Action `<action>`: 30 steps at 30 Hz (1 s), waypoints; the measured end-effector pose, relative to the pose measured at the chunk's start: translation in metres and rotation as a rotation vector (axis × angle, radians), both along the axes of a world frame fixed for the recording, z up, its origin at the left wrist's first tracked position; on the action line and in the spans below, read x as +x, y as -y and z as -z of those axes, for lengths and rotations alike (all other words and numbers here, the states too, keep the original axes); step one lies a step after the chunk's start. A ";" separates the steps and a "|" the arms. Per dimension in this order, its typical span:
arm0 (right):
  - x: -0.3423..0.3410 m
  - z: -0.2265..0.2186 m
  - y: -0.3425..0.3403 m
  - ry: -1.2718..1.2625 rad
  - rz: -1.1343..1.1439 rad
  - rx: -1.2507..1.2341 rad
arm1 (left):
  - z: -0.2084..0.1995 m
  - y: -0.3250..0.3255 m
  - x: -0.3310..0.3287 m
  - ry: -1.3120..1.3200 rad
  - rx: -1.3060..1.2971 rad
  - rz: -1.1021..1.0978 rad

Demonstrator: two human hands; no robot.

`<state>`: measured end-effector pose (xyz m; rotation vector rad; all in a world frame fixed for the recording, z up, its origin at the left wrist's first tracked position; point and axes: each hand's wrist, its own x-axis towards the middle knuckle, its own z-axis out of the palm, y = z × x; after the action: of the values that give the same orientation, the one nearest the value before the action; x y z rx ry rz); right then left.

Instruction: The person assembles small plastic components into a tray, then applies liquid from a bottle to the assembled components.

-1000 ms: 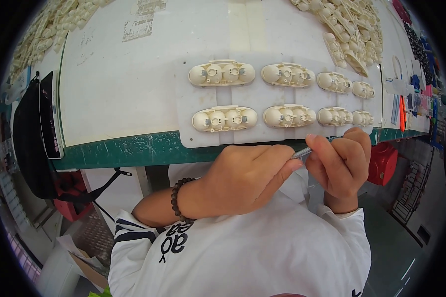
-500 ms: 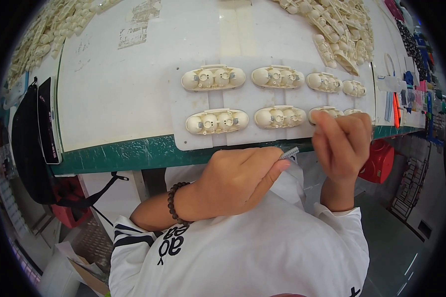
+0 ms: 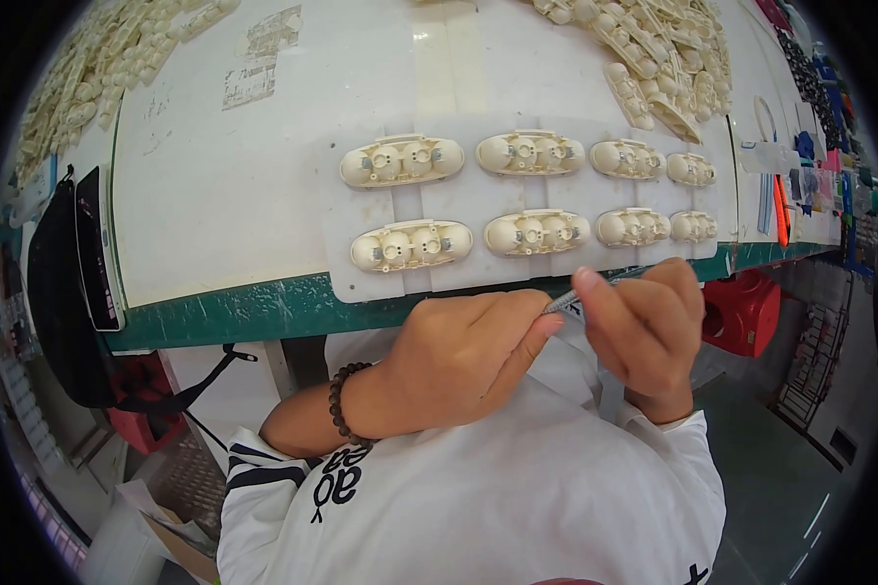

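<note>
My left hand (image 3: 468, 356) is closed, with a thin grey ridged strip (image 3: 563, 300) sticking out between thumb and forefinger. My right hand (image 3: 649, 327) is bent closed at the strip's other end, its thumb and fingertips pinching it; part of the strip is hidden behind them. Just beyond the hands lies a white board (image 3: 429, 283) carrying two rows of cream plastic housings. The near row includes a large housing (image 3: 412, 246), another housing (image 3: 537, 233) and smaller-looking ones at the right. Small grey pieces sit inside several housings.
Heaps of loose cream parts lie at the far left (image 3: 98, 73) and far right (image 3: 663, 58) of the white table (image 3: 244, 195). A black bag (image 3: 59, 283) hangs at the left edge. An orange tool (image 3: 780, 210) lies right; a red stool (image 3: 741, 312) stands below the table.
My right hand has drawn back from the near right housings toward me and now pinches the grey strip. The left hand stays in place, while the board appears slightly farther left in view.
</note>
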<state>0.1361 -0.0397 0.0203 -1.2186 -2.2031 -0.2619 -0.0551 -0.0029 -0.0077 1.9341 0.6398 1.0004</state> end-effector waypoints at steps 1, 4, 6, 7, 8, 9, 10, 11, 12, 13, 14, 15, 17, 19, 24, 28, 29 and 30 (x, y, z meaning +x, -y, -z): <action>-0.001 0.002 0.002 -0.016 -0.032 -0.032 | 0.000 0.000 0.001 -0.009 0.013 0.010; 0.003 0.005 0.006 -0.017 -0.002 -0.008 | -0.001 0.000 0.008 0.001 0.013 0.043; 0.005 0.004 0.009 -0.028 0.033 0.021 | -0.003 0.000 0.013 0.018 -0.002 0.065; 0.006 0.003 0.011 -0.040 0.058 0.050 | -0.006 -0.001 0.016 0.006 -0.006 0.089; 0.008 0.003 0.013 -0.039 0.066 0.048 | -0.006 -0.002 0.019 -0.007 -0.011 0.113; 0.010 0.003 0.015 -0.041 0.095 0.071 | -0.006 -0.002 0.023 -0.006 -0.012 0.119; 0.013 0.003 0.017 -0.043 0.123 0.094 | -0.006 -0.001 0.027 -0.006 -0.010 0.128; 0.015 0.004 0.018 -0.043 0.127 0.094 | -0.006 -0.001 0.031 -0.006 -0.009 0.136; 0.017 0.006 0.020 -0.034 0.147 0.092 | -0.004 -0.002 0.033 -0.005 -0.008 0.142; 0.019 0.007 0.021 -0.026 0.165 0.090 | -0.001 -0.002 0.034 -0.012 0.029 0.139; 0.019 0.007 0.022 -0.026 0.168 0.091 | 0.002 -0.002 0.035 -0.019 0.067 0.134; 0.019 0.008 0.024 -0.060 0.167 0.064 | 0.003 -0.001 0.036 -0.021 0.066 0.137; 0.018 0.009 0.024 -0.097 0.164 0.036 | 0.005 0.000 0.036 0.019 0.072 0.106; 0.017 0.010 0.019 -0.131 0.179 0.037 | 0.002 -0.002 0.036 0.026 0.055 0.103; 0.018 0.003 0.008 -0.180 0.300 0.021 | 0.004 -0.001 0.033 0.070 0.048 0.072; 0.023 0.001 -0.009 -0.075 0.230 -0.074 | 0.004 0.000 0.032 0.065 0.037 0.081; 0.023 -0.001 -0.009 -0.073 0.231 -0.075 | 0.004 0.000 0.032 0.058 0.036 0.079; 0.022 -0.003 -0.009 -0.070 0.228 -0.103 | 0.004 0.000 0.032 0.060 0.035 0.078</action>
<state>0.1583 -0.0309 0.0231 -1.5154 -2.0403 -0.1961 -0.0232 -0.0028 -0.0116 1.9370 0.5122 1.0227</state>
